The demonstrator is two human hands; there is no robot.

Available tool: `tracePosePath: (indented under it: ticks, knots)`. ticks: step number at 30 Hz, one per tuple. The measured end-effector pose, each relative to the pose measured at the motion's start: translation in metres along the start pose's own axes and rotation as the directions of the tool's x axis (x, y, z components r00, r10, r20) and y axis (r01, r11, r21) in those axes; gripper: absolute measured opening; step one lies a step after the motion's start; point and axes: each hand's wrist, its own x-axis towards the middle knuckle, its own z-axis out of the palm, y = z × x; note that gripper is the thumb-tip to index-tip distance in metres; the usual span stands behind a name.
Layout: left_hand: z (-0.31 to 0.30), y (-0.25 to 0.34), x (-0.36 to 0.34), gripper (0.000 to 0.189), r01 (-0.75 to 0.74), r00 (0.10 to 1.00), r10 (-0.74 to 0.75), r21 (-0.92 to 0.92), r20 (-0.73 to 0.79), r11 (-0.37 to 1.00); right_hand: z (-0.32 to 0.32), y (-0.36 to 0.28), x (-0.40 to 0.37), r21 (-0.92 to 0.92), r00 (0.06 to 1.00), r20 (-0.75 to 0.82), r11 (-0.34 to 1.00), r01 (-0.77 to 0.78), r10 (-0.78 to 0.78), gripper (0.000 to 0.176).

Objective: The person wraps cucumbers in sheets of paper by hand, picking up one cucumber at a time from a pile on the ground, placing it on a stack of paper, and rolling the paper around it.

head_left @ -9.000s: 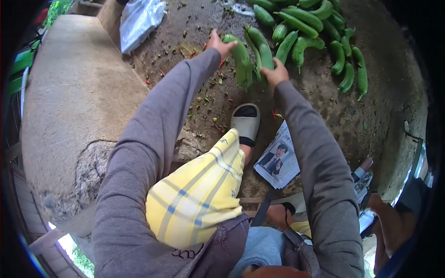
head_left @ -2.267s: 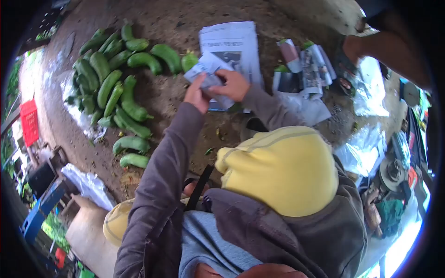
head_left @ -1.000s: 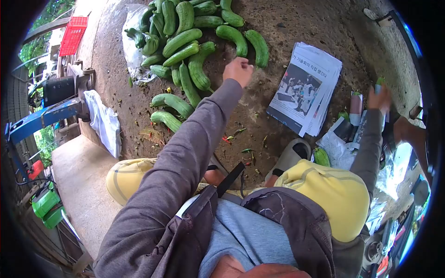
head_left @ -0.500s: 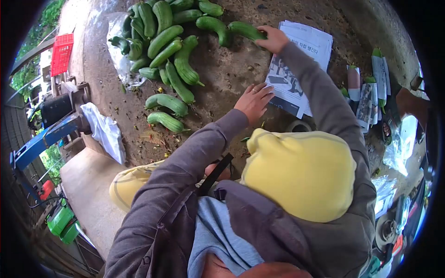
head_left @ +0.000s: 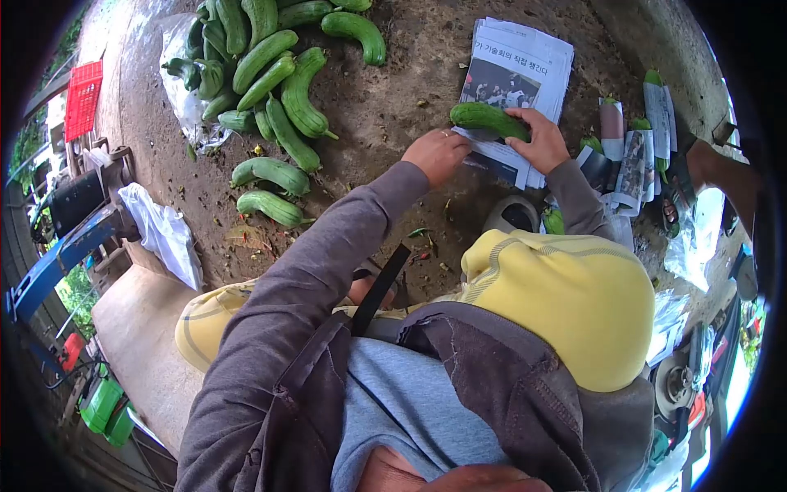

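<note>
My right hand [head_left: 541, 141] grips the right end of a green cucumber [head_left: 489, 120], which lies level over the lower part of a stack of newspaper sheets [head_left: 537, 61]. Close to the cucumber's left end is my left hand [head_left: 438, 156], its fingers closed at the left edge of the paper; it seems to pinch a sheet's edge, but the fingertips are partly hidden. Several more cucumbers [head_left: 305, 94] are heaped at the upper left, some on a clear plastic bag [head_left: 182, 102]. Two others [head_left: 270, 175] lie apart below the heap.
Several newspaper-wrapped cucumbers [head_left: 633, 168] lie at the right, near another person's leg and sandalled foot [head_left: 670, 215]. A red crate [head_left: 83, 100], a white bag [head_left: 161, 234] and a blue metal bar [head_left: 65, 250] are at the left. Leaf scraps dot the ground.
My right hand has brought the cucumber from beside the heap down and right over the newspaper. My left hand has moved to the paper's edge and its fingers have closed. The view has shifted.
</note>
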Motion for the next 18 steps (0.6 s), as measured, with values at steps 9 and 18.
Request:
tracePosePath:
  ticks: [9, 18]
  knots:
    - [-0.025, 0.006, 0.024, 0.009, -0.04, 0.906, -0.007, -0.102, -0.423, 0.994, -0.013, -0.009, -0.005, 0.006, 0.996, -0.046, 0.997, -0.082, 0.083, 0.029]
    - [-0.028, -0.012, 0.038, 0.012, -0.032, 0.962, -0.068, -0.355, -0.266, 0.934, -0.004, -0.007, -0.018, -0.154, 0.998, 0.031, 0.986, 0.06, -0.056, 0.014]
